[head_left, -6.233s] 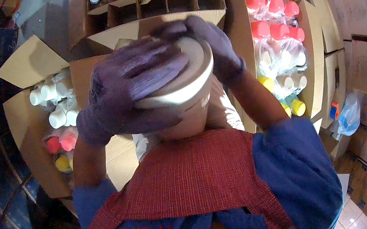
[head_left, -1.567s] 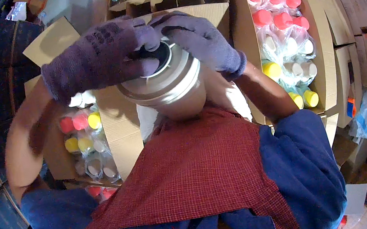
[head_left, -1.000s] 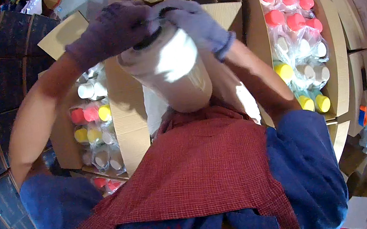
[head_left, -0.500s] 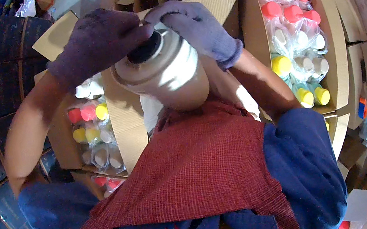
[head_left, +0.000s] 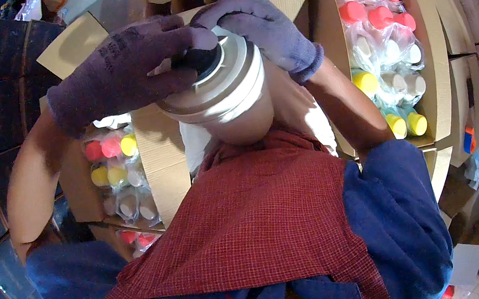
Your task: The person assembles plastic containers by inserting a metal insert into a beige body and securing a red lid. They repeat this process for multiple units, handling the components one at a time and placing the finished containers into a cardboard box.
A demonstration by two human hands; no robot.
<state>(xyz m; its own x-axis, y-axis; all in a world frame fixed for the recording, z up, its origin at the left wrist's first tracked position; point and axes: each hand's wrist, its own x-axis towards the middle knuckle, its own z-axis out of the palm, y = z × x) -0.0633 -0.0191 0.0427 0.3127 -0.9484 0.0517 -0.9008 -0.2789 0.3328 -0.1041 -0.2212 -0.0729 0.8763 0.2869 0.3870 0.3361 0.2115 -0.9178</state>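
The cream-coloured flask point(head_left: 225, 98) is held up close under the camera, its long axis running away toward the person's lap, open black-mouthed top facing up. It has a ridged pale rim and smooth tan body. Both gloved hands, left point(head_left: 126, 67) and right point(head_left: 270, 29), grip its top, above the cardboard boxes point(head_left: 159, 156).

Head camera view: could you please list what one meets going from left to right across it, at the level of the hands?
Open carton of pink and yellow capped bottles → left hand in a purple glove → beige container → right hand, gloved too → carton of bagged pink and yellow capped bottles.
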